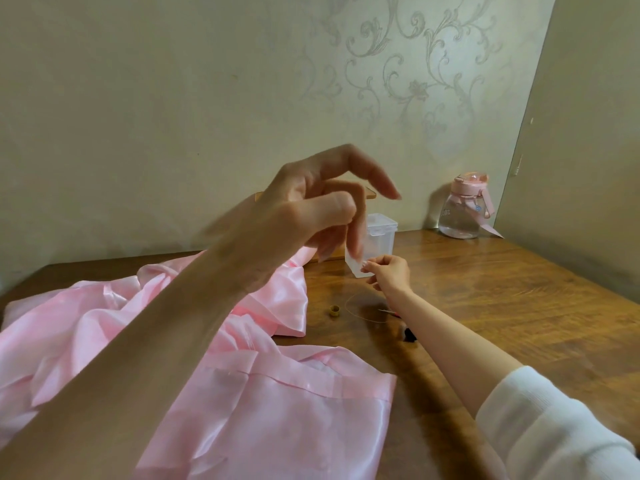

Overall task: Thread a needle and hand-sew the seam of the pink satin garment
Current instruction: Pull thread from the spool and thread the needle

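early stage, prob. threading, no stitch seen yet — left hand [311,209] mid-frame pinches smth too small to tell, right hand [391,271] right of centre pinches thread [347,306] by the box [381,237] — garment [242,410] lies lower left.

The garment [270,410] is pink, the table [502,289] brown wood-grain, the wallpaper [398,64] beige scrollwork.

Glossy pink satin garment [277,410], polished wooden table [502,289], clear plastic box [379,244]
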`<act>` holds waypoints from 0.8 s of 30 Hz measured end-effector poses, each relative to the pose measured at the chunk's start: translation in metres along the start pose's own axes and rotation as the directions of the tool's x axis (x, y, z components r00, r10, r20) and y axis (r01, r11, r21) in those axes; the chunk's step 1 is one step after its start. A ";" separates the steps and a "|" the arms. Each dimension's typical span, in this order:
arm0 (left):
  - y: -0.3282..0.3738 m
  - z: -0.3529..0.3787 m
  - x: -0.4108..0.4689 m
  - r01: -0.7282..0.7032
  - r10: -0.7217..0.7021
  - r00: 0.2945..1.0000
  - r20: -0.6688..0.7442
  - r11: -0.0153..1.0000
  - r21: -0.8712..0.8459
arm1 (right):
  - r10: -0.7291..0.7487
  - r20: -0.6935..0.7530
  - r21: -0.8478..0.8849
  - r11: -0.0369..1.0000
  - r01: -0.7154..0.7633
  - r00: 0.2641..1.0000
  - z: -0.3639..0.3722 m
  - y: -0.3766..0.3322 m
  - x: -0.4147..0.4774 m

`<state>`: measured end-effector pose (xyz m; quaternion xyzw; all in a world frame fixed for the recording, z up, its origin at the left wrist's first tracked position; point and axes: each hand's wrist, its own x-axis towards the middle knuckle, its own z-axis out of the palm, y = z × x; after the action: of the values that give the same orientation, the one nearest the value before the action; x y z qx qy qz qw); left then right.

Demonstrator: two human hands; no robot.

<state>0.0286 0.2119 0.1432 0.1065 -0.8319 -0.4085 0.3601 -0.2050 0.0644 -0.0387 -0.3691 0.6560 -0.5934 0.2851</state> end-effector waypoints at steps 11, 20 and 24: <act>0.007 0.009 0.010 -0.102 0.105 0.994 0.042 0.993 -0.066 | -0.054 -0.079 -0.149 0.988 0.042 0.995 -0.007 0.006 0.004; 0.001 0.010 0.019 -0.050 0.050 0.999 -0.022 0.999 0.001 | -0.103 -0.026 -0.126 0.987 0.099 0.994 0.001 -0.004 0.000; 0.007 0.009 0.018 -0.138 0.140 0.990 0.014 0.987 -0.079 | -0.109 -0.059 -0.220 0.971 0.094 0.992 -0.002 0.002 0.005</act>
<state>0.0101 0.2134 0.1538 0.0302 -0.8242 -0.4155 0.3836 -0.2096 0.0618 -0.0405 -0.4100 0.7067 -0.5447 0.1892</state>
